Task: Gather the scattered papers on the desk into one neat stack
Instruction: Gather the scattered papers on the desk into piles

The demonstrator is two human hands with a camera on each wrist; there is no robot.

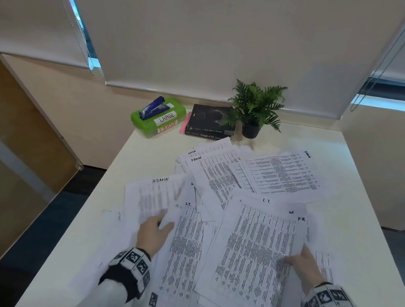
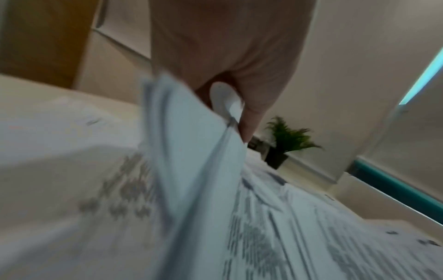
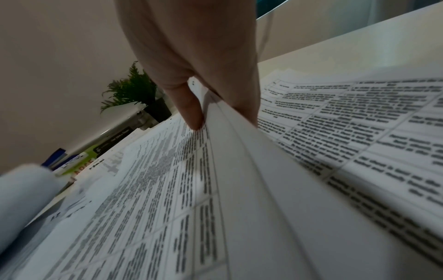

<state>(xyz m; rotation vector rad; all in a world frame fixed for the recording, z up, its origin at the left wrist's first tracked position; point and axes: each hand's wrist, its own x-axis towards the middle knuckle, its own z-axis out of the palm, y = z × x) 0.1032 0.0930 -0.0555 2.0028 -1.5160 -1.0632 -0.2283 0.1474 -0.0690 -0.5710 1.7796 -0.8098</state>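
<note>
Papers (image 1: pixel 220 182) judged light, limp, slippery; best taken at edges. Left hand (image 1: pixel 154 233) grip pinching sheet edge; right hand (image 1: pixel 306 266) grip pinching bundle near desk (image 1: pixel 355 229) front edge.

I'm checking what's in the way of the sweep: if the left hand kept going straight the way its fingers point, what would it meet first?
The left hand points away and slightly right. First comes the overlapping ADMIN sheets mid-desk, probably before the books; depth is uncertain.

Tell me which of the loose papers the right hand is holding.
The large sheet marked I.T., gripped at its right edge by the right hand; it lies on top of the other sheets.
</note>
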